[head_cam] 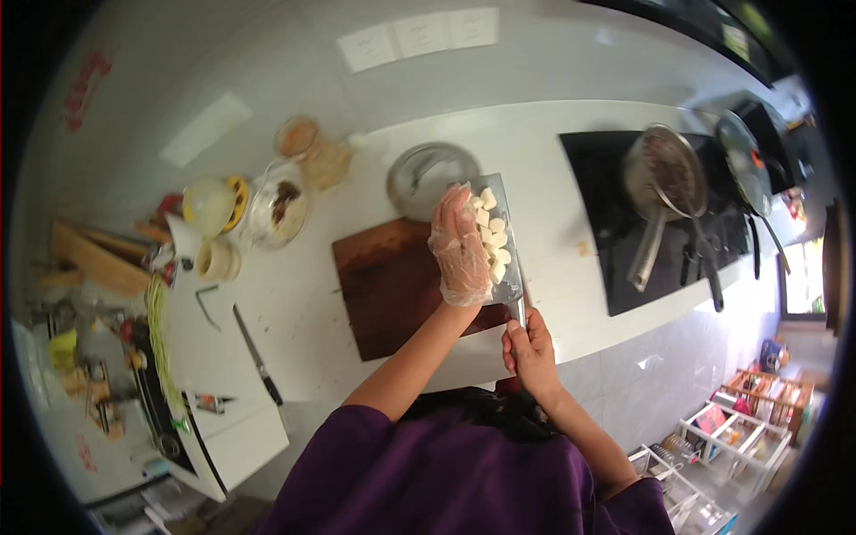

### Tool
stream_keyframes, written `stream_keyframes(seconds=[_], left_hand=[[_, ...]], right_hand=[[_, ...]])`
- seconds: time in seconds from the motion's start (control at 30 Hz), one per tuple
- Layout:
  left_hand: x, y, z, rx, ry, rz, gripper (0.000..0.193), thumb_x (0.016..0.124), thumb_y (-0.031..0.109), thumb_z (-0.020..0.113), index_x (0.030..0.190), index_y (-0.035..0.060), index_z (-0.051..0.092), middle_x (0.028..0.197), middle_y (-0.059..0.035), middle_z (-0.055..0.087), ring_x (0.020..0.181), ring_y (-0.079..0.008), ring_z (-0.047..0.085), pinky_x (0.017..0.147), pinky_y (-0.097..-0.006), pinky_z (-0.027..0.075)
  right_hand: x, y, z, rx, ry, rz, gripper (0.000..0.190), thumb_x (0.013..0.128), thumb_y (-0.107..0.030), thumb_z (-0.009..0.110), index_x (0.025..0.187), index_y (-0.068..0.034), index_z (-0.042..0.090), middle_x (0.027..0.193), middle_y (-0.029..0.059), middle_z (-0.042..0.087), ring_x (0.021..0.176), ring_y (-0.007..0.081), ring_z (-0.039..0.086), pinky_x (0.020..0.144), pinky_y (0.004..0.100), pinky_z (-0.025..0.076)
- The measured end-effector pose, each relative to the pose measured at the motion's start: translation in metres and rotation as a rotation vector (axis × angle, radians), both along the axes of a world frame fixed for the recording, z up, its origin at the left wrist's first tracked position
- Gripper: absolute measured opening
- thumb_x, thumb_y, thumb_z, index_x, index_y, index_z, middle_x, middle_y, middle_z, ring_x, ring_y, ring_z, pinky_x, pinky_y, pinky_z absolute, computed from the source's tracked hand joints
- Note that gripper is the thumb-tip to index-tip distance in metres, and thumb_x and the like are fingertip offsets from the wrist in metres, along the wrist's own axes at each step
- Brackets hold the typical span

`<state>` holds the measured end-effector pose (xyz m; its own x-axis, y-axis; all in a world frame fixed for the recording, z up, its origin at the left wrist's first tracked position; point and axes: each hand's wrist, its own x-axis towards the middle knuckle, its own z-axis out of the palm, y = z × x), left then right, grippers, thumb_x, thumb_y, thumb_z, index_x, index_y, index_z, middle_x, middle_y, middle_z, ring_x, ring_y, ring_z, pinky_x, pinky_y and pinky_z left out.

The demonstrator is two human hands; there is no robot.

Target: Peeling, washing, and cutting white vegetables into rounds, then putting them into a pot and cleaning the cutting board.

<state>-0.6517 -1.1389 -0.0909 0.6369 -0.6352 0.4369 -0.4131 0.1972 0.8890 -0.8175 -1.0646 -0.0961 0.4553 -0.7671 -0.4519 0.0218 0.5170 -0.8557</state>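
Observation:
My right hand (533,354) grips the handle of a wide-bladed cleaver (512,274). Its blade lies flat, bearing several small white chunks of food (497,241). Over the left part of the blade, my left hand (458,251) wears a clear plastic glove; its fingers are stretched out alongside the chunks. Whether the palm touches the blade is hidden. Below both hands is a dark wooden cutting board (384,294), wet-looking along its far edge. A round, shallow bowl (400,177) stands just beyond the board, close to my left fingertips.
On the right, a saucepan (642,180) and a skimmer (710,267) rest on a black cooktop (622,287). A knife (257,354) lies left of the board. Farther back are a glass bowl (294,221) with dark and pale contents and a jar (294,140). Long green vegetables (157,334) line the left counter.

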Motion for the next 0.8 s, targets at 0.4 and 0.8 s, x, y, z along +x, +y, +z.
stream_keyframes(seconds=[0.4, 0.8], left_hand=[[-0.191, -0.234, 0.074, -0.13, 0.473, -0.456, 0.032, 0.094, 0.026, 0.044, 0.111, 0.0009, 0.057, 0.112, -0.0171, 0.057, 0.105, -0.0341, 0.053, 0.092, -0.0418, 0.041], [-0.237, -0.299, 0.01, 0.218, 0.338, -0.517, 0.055, 0.098, 0.045, 0.029, 0.108, 0.0002, 0.058, 0.104, -0.0243, 0.062, 0.101, -0.0418, 0.056, 0.089, -0.0472, 0.041]], right_hand=[[-0.131, -0.157, 0.107, -0.416, 0.253, -0.429, 0.018, 0.096, -0.022, 0.051, 0.095, -0.004, 0.048, 0.063, -0.0004, 0.047, 0.042, 0.0052, 0.041, 0.036, 0.0202, 0.031], [-0.177, -0.203, 0.082, -0.593, 0.553, -0.582, 0.021, 0.095, -0.021, 0.054, 0.104, -0.003, 0.052, 0.07, 0.0016, 0.05, 0.054, 0.0071, 0.047, 0.049, 0.0227, 0.039]])
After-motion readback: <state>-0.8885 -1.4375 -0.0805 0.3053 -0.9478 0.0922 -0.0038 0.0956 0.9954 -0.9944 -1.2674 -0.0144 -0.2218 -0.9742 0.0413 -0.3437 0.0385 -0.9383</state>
